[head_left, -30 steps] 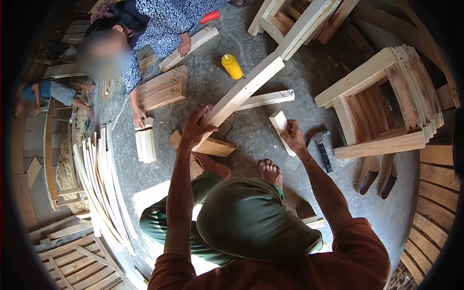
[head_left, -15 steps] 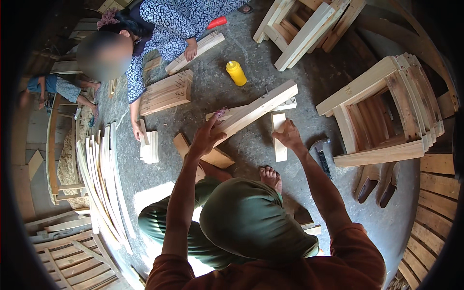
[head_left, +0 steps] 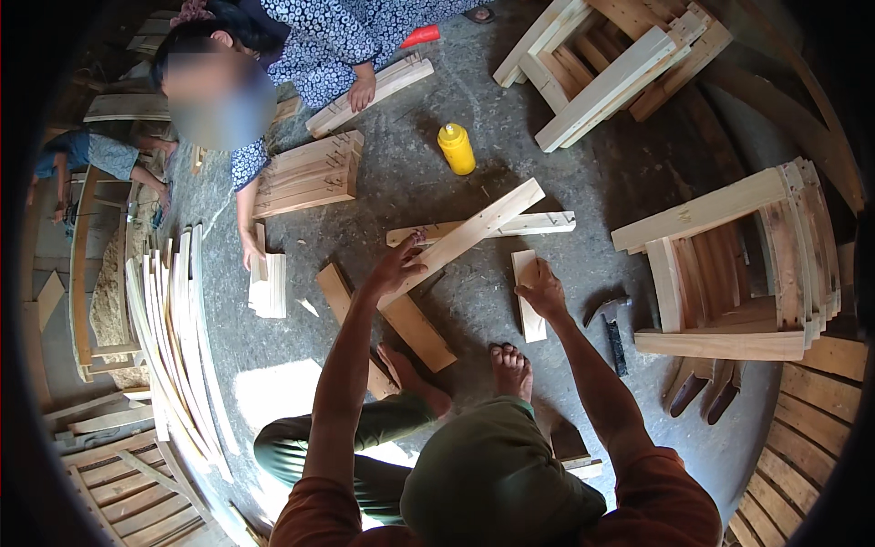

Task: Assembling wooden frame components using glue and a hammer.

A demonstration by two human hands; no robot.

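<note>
A long pale wooden plank [head_left: 483,219] lies slantwise across a second pale strip [head_left: 538,223] that has nails standing in it. By the plank's lower end is my left hand [head_left: 394,267], thumb at its edge and forefinger spread away; a small pinkish patch at the fingertips is too small to make out. The lower end overlaps a darker brown board [head_left: 424,337]. My right hand [head_left: 544,290] is closed round the side of a short pale wooden block [head_left: 529,321] on the floor. To its right rests a claw hammer [head_left: 614,339] with a dark handle.
A yellow squeeze bottle [head_left: 457,150] stands ahead. At the far left a co-worker's hand [head_left: 251,252] touches a small wood stack [head_left: 269,296], near nailed boards [head_left: 310,178]. Stacked wooden frames [head_left: 711,341] stand at right, with shoes [head_left: 706,387] below. Thin strips [head_left: 187,337] lie left.
The long plank has come lower and shifted left, and its upright nail no longer shows. Both hands appear slightly lower in the view, which has also shifted; the right still grips the short block.
</note>
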